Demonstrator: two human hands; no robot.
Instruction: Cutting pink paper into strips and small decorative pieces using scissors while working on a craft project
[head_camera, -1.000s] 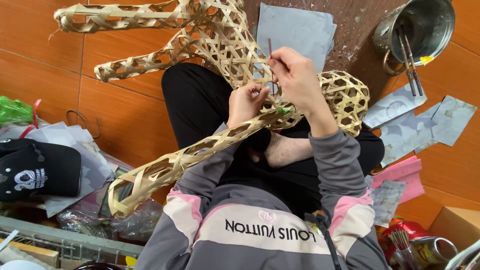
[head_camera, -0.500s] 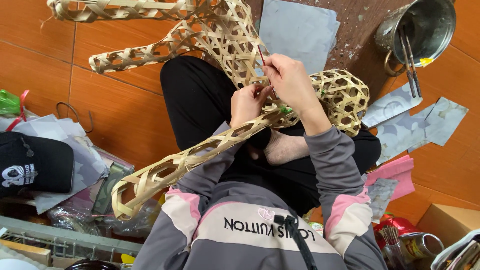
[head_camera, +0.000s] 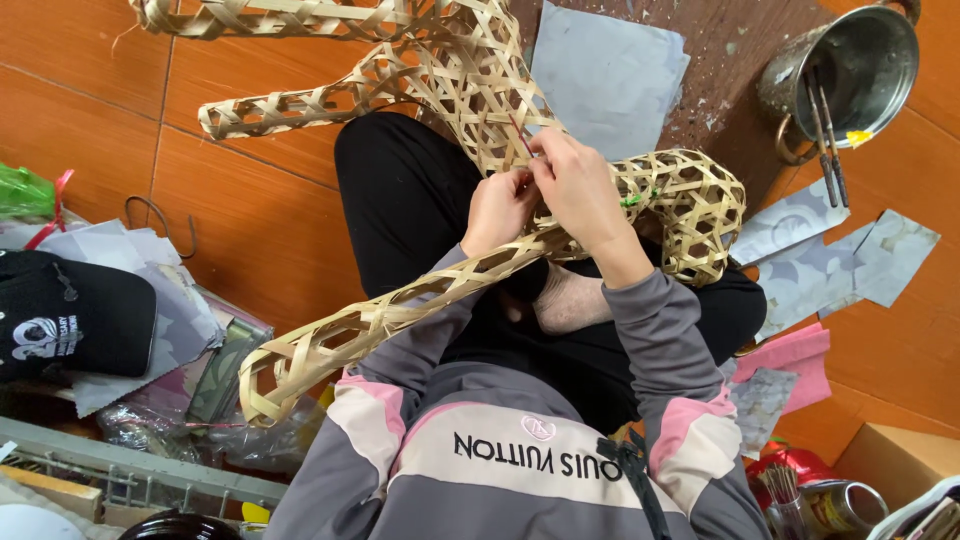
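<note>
Woven bamboo frame (head_camera: 560, 240) across lap, long limb running lower left to upper right under both hands. Right hand (head_camera: 580, 190) pinching thin red stick (head_camera: 520, 135), tip angled up-left into lattice. Left hand (head_camera: 500, 210) just beside, fingers curled on strips; right hand nearer the stick.

— From where is the scene viewed?

— It is viewed from a single head-worn camera, pointed steeply down over the wearer's grey and pink top (head_camera: 520, 470) onto the woven bamboo frame (head_camera: 480, 240) held across the lap.

— How near is the frame seen?

— It is seen closely; much of the picture is filled by it, and its upper limbs are cut off at the top edge.

— What is taken in around the frame?

— Orange floor tiles (head_camera: 250, 230) are seen left of it, a metal pot (head_camera: 850, 70) to its upper right. No second view is given.
</note>
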